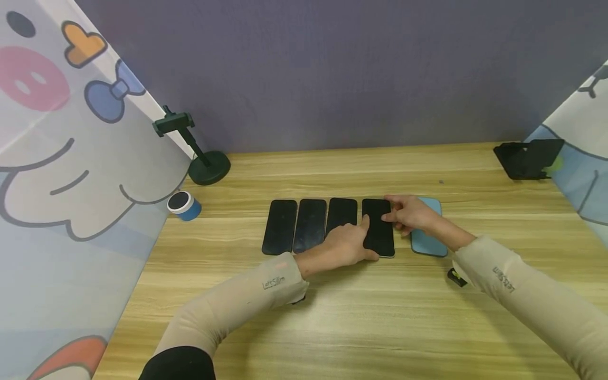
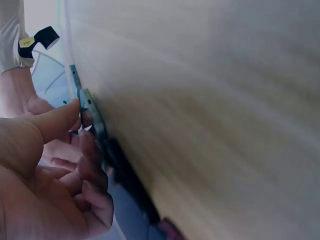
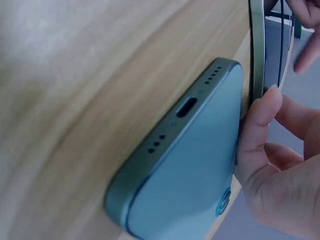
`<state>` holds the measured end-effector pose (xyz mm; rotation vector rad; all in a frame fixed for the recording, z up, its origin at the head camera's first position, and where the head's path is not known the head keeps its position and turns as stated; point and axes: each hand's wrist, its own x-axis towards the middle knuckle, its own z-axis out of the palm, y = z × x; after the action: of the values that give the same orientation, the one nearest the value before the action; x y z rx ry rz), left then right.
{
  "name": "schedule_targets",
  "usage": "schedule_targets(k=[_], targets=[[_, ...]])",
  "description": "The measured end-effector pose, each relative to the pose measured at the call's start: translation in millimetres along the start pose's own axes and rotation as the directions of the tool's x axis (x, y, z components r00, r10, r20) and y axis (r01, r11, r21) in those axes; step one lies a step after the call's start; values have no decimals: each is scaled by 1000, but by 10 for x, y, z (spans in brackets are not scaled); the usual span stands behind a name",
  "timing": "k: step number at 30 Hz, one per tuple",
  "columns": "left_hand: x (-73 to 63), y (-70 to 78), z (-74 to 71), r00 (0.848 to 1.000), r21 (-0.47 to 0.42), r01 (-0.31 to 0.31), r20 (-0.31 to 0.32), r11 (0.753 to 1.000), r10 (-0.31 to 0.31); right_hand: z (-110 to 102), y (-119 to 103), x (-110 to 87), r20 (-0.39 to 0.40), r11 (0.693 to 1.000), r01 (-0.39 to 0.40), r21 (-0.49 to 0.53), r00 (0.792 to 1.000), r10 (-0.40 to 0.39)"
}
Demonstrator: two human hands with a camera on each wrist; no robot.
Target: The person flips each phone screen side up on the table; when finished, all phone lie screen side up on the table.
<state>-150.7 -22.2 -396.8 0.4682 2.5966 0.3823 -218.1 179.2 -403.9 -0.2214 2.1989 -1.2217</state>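
Observation:
A smartphone (image 1: pixel 381 235) with a dark screen lies face up on the wooden table between my two hands. The left hand (image 1: pixel 344 244) touches it near its lower left corner, thumb by the bottom edge and index finger along the left side. At its upper right edge, the thumb and a fingertip of the right hand (image 1: pixel 412 212) touch it. Three more dark-screened phones (image 1: pixel 280 228) lie side by side on the left, the third partly covered by my left hand. Partly beneath the right hand is a light blue phone (image 3: pixel 190 160), back up, its charging port showing in the right wrist view.
A dark green stand (image 1: pixel 209 168) with a round base is at the back left, with a blue and white jar (image 1: pixel 185 206) in front of it. A black folding stand (image 1: pixel 529 158) sits at the back right. A grey partition (image 1: pixel 332 74) rises behind the table.

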Motion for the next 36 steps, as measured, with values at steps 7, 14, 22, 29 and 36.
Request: schedule_targets(k=[7,14,22,29,36], targets=[[-34,-78,-16,995,267,-47,-68,963,68,24,7,4,-22,999,14,-30,1000,-15],[-31,-108,13,989,360,-53,-111,932,99,38,30,21,-30,999,21,-34,999,-22],[-2,-155,43,987,380,-40,-130,924,96,37,30,6,-58,997,28,-69,998,-32],[2,-161,40,989,374,-31,-123,927,83,56,5,4,-70,996,27,-88,997,-33],[2,-164,30,990,359,-34,-119,933,82,60,-6,21,-64,996,34,-86,997,-40]])
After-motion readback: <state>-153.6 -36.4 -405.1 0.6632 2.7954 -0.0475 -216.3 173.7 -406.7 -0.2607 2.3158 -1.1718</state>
